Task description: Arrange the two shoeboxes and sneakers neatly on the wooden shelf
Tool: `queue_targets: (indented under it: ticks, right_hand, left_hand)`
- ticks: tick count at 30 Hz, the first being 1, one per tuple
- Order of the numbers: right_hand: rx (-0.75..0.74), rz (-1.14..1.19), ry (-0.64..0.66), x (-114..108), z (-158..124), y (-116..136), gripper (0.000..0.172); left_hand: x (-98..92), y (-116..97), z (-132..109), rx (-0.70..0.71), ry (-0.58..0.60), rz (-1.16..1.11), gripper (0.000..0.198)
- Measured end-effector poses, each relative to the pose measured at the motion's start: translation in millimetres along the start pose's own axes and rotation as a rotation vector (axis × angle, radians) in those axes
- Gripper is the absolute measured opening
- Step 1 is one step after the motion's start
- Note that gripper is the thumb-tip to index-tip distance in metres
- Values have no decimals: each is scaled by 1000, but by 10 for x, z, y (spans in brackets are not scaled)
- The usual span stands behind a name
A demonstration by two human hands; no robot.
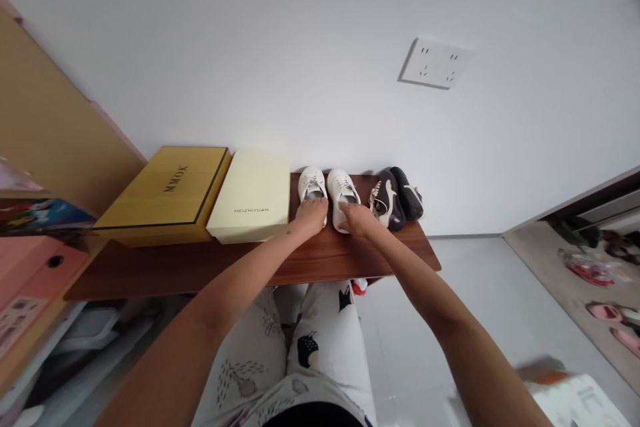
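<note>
We seem to be positioning footwear: our left hand [312, 215] and right hand [357, 219] curl nearly closed on the heels of the left white shoe [311, 180] and right white shoe [341, 180], upon the surface [320, 257], left of the dark shoes [394, 210]. Next calls for even alignment.

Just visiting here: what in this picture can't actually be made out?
All in the head view:
Back of the left white shoe: partly covered by the left hand.
Back of the right white shoe: partly covered by the right hand.
Insides of the yellow box and cream box: both closed.
Print on the pink box: too small, blurred.
White package: cut off by the bottom edge.
</note>
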State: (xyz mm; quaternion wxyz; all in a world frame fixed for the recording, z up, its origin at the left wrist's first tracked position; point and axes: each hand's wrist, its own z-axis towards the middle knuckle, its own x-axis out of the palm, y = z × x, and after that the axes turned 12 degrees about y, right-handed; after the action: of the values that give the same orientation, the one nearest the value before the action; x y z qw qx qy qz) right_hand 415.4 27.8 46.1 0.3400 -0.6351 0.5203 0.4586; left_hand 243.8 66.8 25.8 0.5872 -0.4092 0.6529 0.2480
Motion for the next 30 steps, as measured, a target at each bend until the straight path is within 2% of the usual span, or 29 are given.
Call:
queue_targets:
  ticks: [5, 18, 30]
  right_hand:
    - [13, 18, -3, -36, 67, 26, 41]
    - [-3, 3, 12, -5, 182, 110, 44]
    - [37, -55, 50, -8, 242, 192, 41]
  left_hand:
    - [-2, 22, -10, 12, -12, -45, 45]
    - [-4, 73, -58, -4, 31, 32, 46]
    - [-6, -5, -109, -61, 36, 119, 41]
